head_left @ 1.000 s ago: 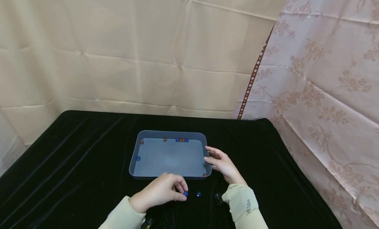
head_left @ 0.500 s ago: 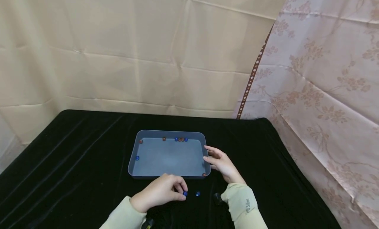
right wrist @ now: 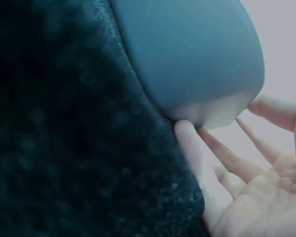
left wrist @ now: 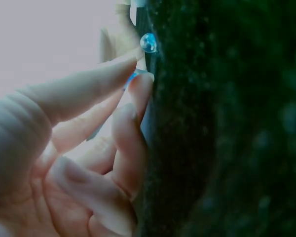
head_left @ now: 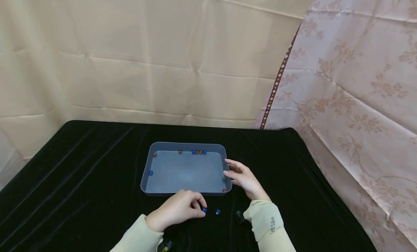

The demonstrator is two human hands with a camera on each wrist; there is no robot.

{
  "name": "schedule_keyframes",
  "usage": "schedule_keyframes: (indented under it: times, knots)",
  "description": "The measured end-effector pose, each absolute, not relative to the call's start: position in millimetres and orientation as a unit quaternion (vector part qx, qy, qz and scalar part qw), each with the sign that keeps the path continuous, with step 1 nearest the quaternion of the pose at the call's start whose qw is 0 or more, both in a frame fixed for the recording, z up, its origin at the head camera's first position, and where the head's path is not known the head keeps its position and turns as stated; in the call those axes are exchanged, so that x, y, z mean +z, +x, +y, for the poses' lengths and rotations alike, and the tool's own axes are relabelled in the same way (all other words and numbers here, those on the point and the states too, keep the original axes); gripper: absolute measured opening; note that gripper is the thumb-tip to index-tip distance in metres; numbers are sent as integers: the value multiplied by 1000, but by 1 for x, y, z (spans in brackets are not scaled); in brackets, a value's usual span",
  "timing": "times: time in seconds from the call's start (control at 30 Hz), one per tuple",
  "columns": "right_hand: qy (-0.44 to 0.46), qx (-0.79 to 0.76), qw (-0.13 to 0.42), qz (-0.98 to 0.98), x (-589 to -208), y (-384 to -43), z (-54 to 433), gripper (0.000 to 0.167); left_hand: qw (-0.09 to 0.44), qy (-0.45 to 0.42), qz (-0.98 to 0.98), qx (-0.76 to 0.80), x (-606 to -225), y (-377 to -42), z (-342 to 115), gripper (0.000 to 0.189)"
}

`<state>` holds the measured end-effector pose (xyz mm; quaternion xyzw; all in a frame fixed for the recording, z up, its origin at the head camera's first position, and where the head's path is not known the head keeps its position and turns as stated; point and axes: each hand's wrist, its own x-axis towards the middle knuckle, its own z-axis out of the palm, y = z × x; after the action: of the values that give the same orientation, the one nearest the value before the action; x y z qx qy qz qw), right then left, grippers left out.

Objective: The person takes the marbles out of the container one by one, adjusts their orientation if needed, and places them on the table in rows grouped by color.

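In the head view, my left hand (head_left: 180, 208) pinches a blue glass marble (head_left: 204, 210) between thumb and fingertips, low over the black cloth. The left wrist view shows only a sliver of this marble (left wrist: 133, 76). Just right of it, a second blue marble (head_left: 218, 211) lies loose on the cloth. My right hand (head_left: 245, 179) holds the right side of a shallow grey-blue tray (head_left: 185, 190), thumb at the rim and fingers against the outer wall. Several blue and brown marbles lie inside, mostly along the back wall, with a brown marble (head_left: 224, 190) in the near right corner.
Black velvety cloth (head_left: 81, 194) covers the table around the tray. A cream curtain (head_left: 146, 63) hangs behind the table, and a pink floral curtain (head_left: 358, 100) hangs along the right. A dark object (head_left: 239, 217) sits by the right cuff.
The head view has shifted very slightly. My left hand keeps its pinch on the blue marble, its fingertips moving only a little, and my right hand stays at the tray.
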<state>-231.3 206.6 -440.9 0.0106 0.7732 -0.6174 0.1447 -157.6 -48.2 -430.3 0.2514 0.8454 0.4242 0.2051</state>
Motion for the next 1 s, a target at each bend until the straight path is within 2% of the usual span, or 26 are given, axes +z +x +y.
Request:
schedule_keyframes:
  times: [1.0]
  knots:
    - [12,-618,142,773,-441,-230,206,48,209,231,860,405,-430,-156,-47,10]
